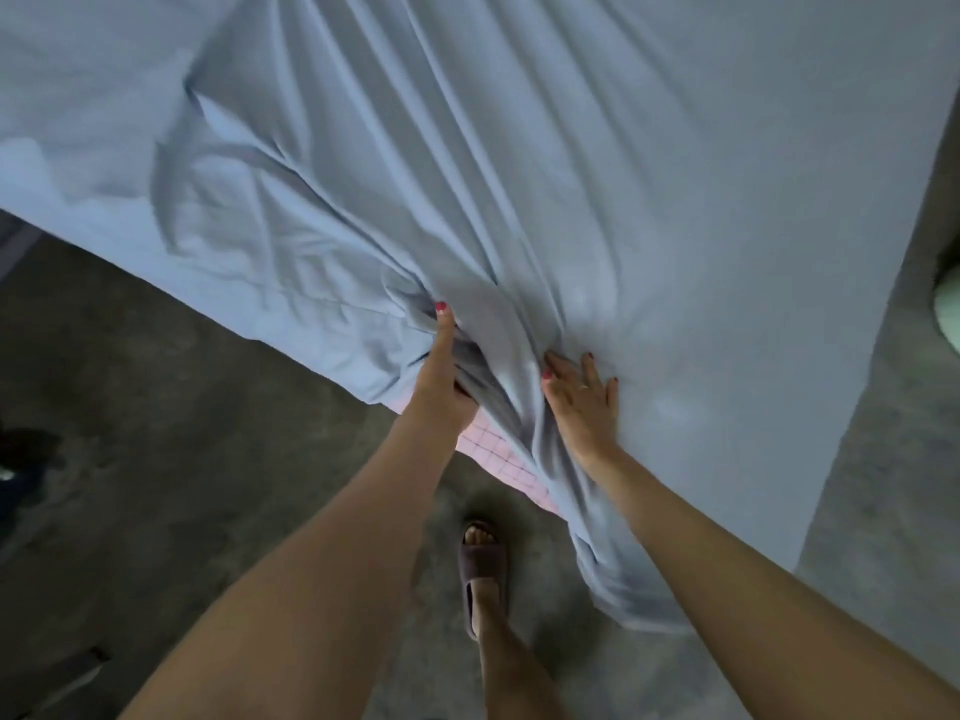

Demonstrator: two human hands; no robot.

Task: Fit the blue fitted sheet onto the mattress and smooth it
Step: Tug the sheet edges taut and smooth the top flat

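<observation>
Blue fitted sheet, one in number, spread over the mattress and filling most of the head view; long folds run from the far side and converge on the near corner, where the cloth bunches and hangs down toward the floor. We see the mattress only as a small pink, grid-patterned patch exposed at that corner, between the two forearms. The grey concrete floor occupies the lower left and a strip along the right edge.

Two bare arms reach forward from the bottom of the view. Our left hand sits at the corner edge, thumb extended upward along the cloth and the fingers curled under a gathered fold of the sheet, which it grips. Our right hand lies flat on top of the sheet just beside the bunched folds, fingers straight and slightly spread, palm pressing down on the fabric. The two hands are near each other, with the ridge of gathered cloth between them.

Below, between the forearms, one foot in a dark slipper stands on the floor near the hanging edge of the sheet. A pale rounded object is cut off at the right border; we cannot tell what it is.
</observation>
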